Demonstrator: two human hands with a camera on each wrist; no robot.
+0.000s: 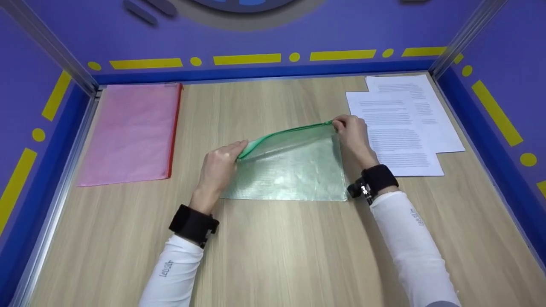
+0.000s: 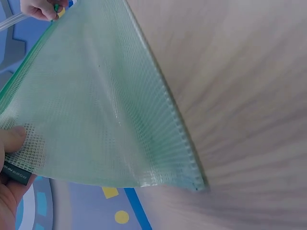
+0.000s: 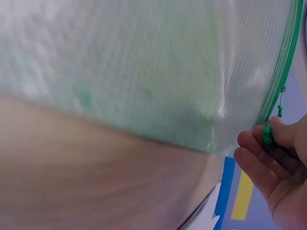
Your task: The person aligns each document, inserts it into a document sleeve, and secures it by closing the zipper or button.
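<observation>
A translucent green mesh zip pouch (image 1: 292, 177) is held up by its top edge, its bottom edge low over the table. My left hand (image 1: 219, 168) grips the top left corner; in the left wrist view the thumb (image 2: 12, 139) lies on the mesh beside a dark printed tab (image 2: 17, 173). At the top right corner my right hand (image 1: 352, 134) pinches the green zip edge (image 1: 298, 127). The right wrist view shows a knotted green cord (image 3: 267, 135) at these fingers. Near my left hand the top edge bows, and a paler green strip shows behind it.
A pink zip pouch (image 1: 132, 132) with a red zip edge lies at the left of the table (image 1: 273, 251). Printed paper sheets (image 1: 394, 132) overlap at the back right, close beyond my right hand. Purple and blue panels (image 1: 273, 42) wall the back and sides.
</observation>
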